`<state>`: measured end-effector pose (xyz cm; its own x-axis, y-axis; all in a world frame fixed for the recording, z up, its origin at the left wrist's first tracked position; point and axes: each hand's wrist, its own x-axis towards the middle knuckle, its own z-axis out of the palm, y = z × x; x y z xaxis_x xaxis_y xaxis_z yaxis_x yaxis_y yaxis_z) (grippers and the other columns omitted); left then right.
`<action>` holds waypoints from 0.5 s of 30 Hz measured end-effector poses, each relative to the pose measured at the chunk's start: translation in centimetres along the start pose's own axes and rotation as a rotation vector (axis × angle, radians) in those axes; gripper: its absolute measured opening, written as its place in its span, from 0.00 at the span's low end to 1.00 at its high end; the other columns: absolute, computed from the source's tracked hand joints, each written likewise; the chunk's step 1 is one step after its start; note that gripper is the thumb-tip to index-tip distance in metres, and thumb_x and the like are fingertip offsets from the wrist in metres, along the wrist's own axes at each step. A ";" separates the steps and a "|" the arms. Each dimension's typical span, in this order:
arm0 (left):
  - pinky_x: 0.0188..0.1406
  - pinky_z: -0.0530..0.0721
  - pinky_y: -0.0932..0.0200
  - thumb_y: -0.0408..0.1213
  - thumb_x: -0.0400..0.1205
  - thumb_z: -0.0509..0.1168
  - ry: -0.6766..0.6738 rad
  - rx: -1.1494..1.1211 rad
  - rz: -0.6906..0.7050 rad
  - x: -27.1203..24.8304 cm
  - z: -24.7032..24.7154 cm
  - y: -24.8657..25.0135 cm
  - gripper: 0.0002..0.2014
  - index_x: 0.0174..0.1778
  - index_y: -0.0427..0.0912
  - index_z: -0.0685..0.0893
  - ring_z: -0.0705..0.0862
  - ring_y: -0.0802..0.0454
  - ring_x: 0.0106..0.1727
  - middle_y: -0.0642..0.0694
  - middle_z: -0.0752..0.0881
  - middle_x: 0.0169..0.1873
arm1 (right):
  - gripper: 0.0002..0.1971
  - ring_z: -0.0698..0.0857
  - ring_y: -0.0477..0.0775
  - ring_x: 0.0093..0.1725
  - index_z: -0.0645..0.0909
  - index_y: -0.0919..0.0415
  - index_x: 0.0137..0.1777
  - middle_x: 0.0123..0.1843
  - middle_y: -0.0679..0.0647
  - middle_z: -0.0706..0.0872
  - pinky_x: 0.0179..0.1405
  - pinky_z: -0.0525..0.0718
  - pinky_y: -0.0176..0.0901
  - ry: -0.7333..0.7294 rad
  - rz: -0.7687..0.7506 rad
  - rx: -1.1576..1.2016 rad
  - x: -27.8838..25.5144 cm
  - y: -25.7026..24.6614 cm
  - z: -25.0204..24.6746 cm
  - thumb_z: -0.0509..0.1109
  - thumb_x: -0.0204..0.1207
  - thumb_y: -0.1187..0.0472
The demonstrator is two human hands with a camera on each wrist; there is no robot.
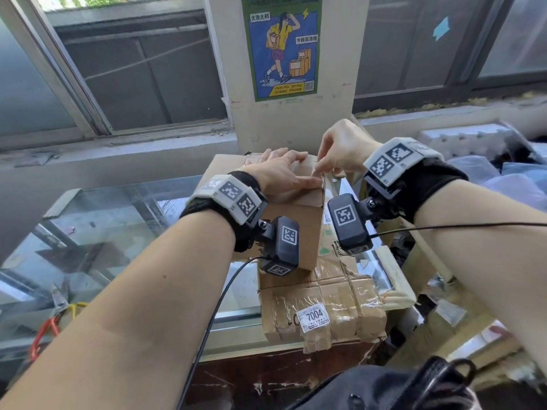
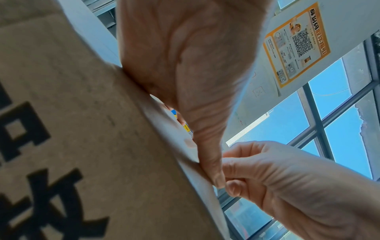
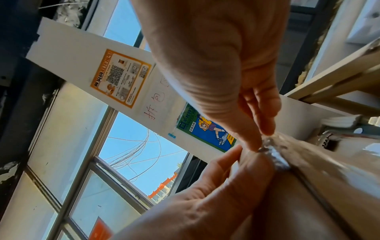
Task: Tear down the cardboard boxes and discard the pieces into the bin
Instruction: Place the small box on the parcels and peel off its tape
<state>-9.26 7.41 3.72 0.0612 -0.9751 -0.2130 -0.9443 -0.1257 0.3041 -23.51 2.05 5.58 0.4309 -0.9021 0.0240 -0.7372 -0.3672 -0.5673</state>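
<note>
A brown cardboard box (image 1: 310,229) stands upright on a flatter taped box (image 1: 325,309). My left hand (image 1: 281,170) lies flat on its top with straight fingers and presses down. In the left wrist view the left hand's thumb (image 2: 213,170) runs along the box (image 2: 82,129) edge. My right hand (image 1: 321,170) is at the top right edge. Its thumb and forefinger pinch a crumpled strip of clear tape (image 3: 273,155) that leads off the box (image 3: 329,186). The right hand (image 3: 265,138) meets the left hand (image 3: 226,186) at that edge. No bin is in view.
The boxes sit on a glass-topped counter (image 1: 118,232). Pliers with red and yellow handles (image 1: 50,324) lie at its left. A pillar with a poster (image 1: 284,48) rises just behind. White foam (image 1: 461,140) and clutter fill the right. A black bag (image 1: 384,389) is close below.
</note>
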 end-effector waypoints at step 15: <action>0.78 0.45 0.30 0.70 0.72 0.63 0.061 0.022 0.016 0.3 1.3 0.3 0.40 0.80 0.64 0.59 0.45 0.48 0.84 0.53 0.54 0.83 | 0.10 0.79 0.49 0.33 0.80 0.57 0.37 0.39 0.56 0.83 0.37 0.81 0.42 -0.145 -0.026 0.010 0.0 0.0 -0.2 0.76 0.70 0.71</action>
<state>-9.91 7.31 2.57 0.0650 -0.9863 -0.1516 -0.9521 -0.1068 0.2867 -23.57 1.97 5.74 0.5213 -0.8496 -0.0802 -0.7196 -0.3871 -0.5764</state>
